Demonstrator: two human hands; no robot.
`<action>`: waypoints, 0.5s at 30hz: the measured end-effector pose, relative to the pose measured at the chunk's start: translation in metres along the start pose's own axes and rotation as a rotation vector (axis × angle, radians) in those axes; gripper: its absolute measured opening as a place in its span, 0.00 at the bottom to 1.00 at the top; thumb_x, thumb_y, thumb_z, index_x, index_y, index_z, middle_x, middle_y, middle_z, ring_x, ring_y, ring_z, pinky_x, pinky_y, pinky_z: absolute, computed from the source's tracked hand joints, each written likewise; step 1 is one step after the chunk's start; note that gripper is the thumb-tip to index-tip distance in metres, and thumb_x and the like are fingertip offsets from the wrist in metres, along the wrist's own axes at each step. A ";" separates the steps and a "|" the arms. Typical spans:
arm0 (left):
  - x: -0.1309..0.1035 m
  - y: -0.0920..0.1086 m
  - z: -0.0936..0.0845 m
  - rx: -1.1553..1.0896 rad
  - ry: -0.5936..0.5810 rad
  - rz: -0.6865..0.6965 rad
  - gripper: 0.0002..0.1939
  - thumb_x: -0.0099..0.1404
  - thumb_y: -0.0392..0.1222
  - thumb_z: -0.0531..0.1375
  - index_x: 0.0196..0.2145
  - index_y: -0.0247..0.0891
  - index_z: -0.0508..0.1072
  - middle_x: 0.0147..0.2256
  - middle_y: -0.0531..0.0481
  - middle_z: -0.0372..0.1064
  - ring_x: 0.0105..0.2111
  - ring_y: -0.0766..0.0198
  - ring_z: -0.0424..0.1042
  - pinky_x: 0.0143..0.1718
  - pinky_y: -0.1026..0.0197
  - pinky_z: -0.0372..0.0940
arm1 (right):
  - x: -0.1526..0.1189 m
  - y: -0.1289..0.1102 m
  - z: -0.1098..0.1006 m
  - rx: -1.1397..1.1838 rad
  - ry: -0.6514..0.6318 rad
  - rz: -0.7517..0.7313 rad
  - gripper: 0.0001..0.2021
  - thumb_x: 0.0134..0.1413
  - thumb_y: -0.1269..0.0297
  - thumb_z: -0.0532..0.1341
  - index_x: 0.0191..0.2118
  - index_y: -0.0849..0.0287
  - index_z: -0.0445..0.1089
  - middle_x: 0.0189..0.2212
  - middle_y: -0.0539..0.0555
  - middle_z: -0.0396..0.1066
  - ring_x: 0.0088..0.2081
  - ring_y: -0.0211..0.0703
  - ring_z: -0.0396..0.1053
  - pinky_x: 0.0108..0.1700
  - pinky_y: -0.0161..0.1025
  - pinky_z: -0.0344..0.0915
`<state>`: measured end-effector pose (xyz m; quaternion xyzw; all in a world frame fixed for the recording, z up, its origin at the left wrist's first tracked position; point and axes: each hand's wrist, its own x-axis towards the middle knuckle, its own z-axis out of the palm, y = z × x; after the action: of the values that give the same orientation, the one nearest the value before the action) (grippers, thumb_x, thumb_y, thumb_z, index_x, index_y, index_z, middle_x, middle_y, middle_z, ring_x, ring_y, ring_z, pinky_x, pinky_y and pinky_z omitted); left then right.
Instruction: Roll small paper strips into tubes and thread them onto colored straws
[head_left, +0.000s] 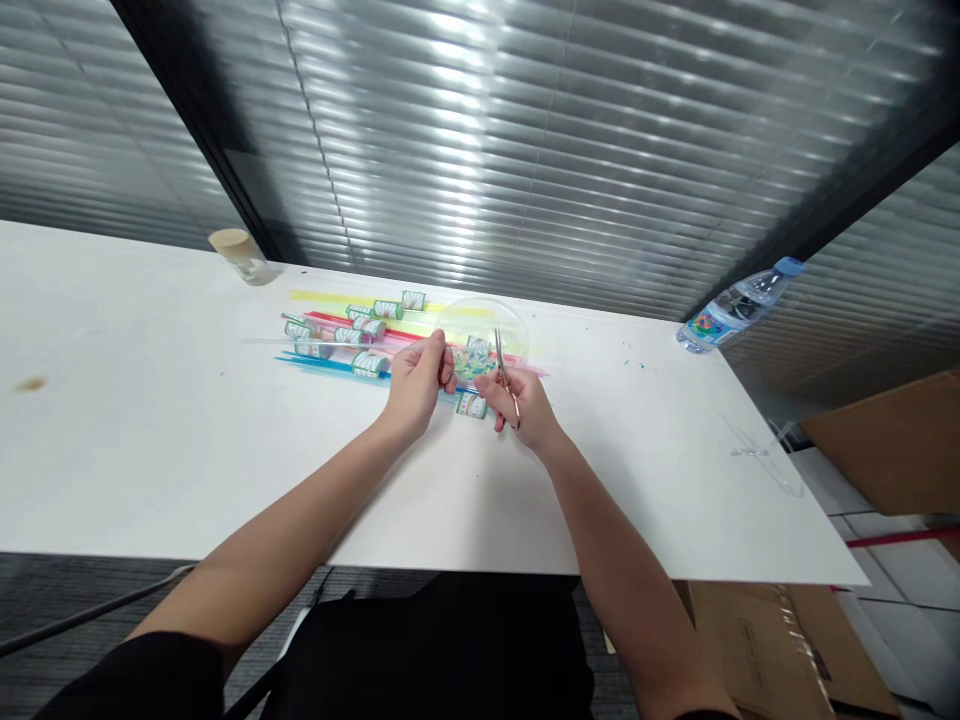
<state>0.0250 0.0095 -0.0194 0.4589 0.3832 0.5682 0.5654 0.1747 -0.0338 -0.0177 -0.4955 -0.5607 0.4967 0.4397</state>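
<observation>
A clear bowl [519, 322] holds coloured bits [476, 366]; left fingers [433, 352] pinch a straw [321, 342], right fingers [492, 388] grip scissors [501, 354].

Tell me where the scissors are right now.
In the head view, the scissors are just right of centre, in the right hand, with their blades showing against the clear bowl.

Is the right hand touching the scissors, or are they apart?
Touching. The head view shows the right hand holding the scissors by the handles, blades pointing away from the person.
</observation>
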 end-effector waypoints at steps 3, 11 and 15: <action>0.000 0.000 0.000 0.003 0.001 0.001 0.23 0.64 0.56 0.59 0.20 0.38 0.63 0.15 0.58 0.54 0.15 0.71 0.59 0.19 0.66 0.56 | 0.000 0.000 0.000 -0.010 0.004 -0.004 0.24 0.48 0.40 0.64 0.24 0.57 0.61 0.17 0.44 0.55 0.17 0.33 0.56 0.18 0.33 0.59; 0.001 -0.001 -0.001 -0.013 0.003 0.002 0.23 0.64 0.56 0.59 0.20 0.37 0.63 0.15 0.58 0.54 0.14 0.72 0.59 0.18 0.67 0.56 | 0.001 0.000 0.001 0.003 0.008 -0.003 0.21 0.47 0.46 0.67 0.24 0.57 0.61 0.17 0.44 0.54 0.17 0.32 0.54 0.17 0.33 0.60; 0.000 0.001 0.000 -0.019 0.001 0.008 0.23 0.64 0.56 0.59 0.19 0.37 0.63 0.14 0.57 0.54 0.14 0.72 0.59 0.18 0.67 0.55 | 0.000 -0.001 0.001 0.026 -0.005 0.002 0.22 0.45 0.45 0.68 0.24 0.57 0.62 0.17 0.44 0.54 0.18 0.33 0.53 0.17 0.33 0.60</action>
<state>0.0249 0.0097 -0.0187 0.4547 0.3763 0.5744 0.5673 0.1737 -0.0337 -0.0169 -0.4889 -0.5550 0.5056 0.4443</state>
